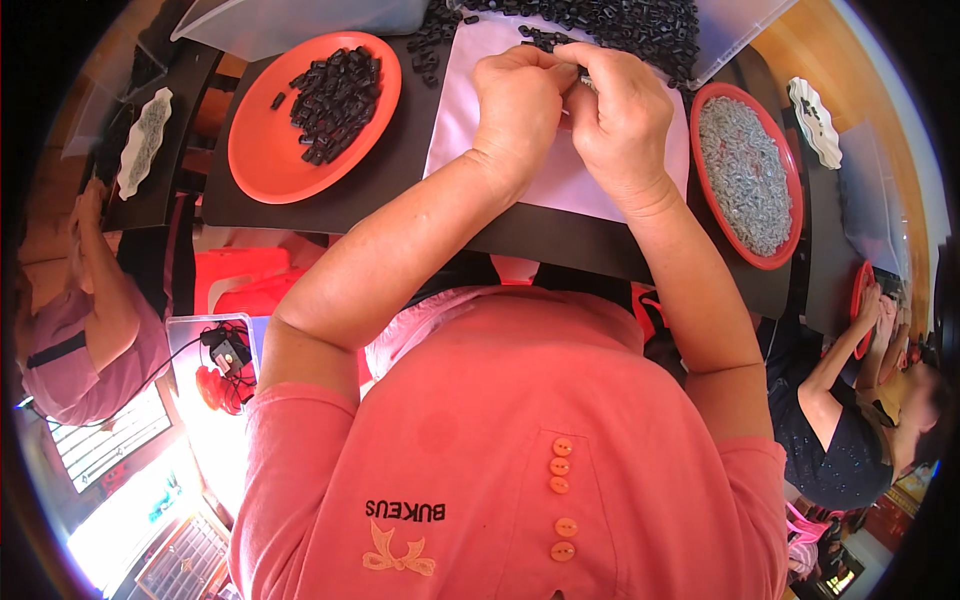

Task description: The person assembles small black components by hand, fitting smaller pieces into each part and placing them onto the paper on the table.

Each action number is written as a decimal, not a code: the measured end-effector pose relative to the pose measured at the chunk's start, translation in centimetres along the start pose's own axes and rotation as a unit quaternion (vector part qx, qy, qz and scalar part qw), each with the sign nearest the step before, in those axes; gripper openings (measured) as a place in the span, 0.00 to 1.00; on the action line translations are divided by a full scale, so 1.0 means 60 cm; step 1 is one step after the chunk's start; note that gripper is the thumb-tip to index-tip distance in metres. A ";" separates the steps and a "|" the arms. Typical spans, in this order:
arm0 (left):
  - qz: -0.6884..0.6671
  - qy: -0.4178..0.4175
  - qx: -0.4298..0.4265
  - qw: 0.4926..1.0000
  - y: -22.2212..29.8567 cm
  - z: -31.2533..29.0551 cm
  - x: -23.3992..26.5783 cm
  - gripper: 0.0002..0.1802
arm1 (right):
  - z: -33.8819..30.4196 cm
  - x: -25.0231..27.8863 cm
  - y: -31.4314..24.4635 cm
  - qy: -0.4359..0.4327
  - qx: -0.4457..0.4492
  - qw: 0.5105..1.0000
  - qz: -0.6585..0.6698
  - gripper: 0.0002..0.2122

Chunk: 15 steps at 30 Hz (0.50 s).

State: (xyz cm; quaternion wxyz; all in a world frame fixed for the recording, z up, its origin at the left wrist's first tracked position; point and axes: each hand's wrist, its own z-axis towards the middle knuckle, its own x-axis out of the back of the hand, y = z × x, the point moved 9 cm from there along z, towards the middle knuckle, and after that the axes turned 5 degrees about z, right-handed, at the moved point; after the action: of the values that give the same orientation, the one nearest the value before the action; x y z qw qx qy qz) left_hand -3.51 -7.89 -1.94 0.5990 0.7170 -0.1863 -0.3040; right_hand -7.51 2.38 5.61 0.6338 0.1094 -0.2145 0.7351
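My fingers [600,58] meet at the tips, between twelve and one o'clock in the head view, above the pink sheet [458,125]. My right hand [628,115] pinches a small piece [588,83] between thumb and forefinger; too little shows to say what it is. My left hand [520,115] curls in against the same spot, and I cannot tell whether its fingertips grip anything.

The likeliest trouble, I judge, is a slip: uneven pressure could squirt something so small out of the pinch. Dropped forward, it might get lost in the black heap [640,22] at one o'clock. My knuckles hide much of the work, so a crooked piece could escape me.

At two o'clock the plate of grey bits [797,195] sits near the edge of the bench [575,240]; a swinging right forearm could tip it. My left could likewise bump the plate of black pieces [260,155] towards ten or eleven.
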 end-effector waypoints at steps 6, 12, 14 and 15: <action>-0.055 0.004 0.035 0.998 -0.020 0.006 0.003 0.05 | -0.002 -0.006 -0.008 -0.001 0.018 1.000 -0.017 0.16; -0.138 -0.005 0.054 0.989 -0.034 0.010 0.001 0.06 | -0.005 -0.014 -0.021 0.020 0.077 0.996 -0.037 0.14; -0.136 -0.001 0.053 0.989 -0.031 0.010 0.001 0.06 | -0.006 -0.014 -0.011 0.020 0.058 0.998 -0.019 0.15; -0.103 0.005 0.032 0.994 -0.020 0.013 0.004 0.07 | -0.006 -0.015 -0.007 0.024 0.058 0.998 -0.020 0.15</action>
State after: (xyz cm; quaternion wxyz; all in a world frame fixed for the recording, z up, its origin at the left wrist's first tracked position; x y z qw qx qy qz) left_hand -3.95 -8.33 -3.24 0.5421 0.7528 -0.1178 -0.3544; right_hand -6.88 1.77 4.99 0.6458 0.1325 -0.1542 0.7360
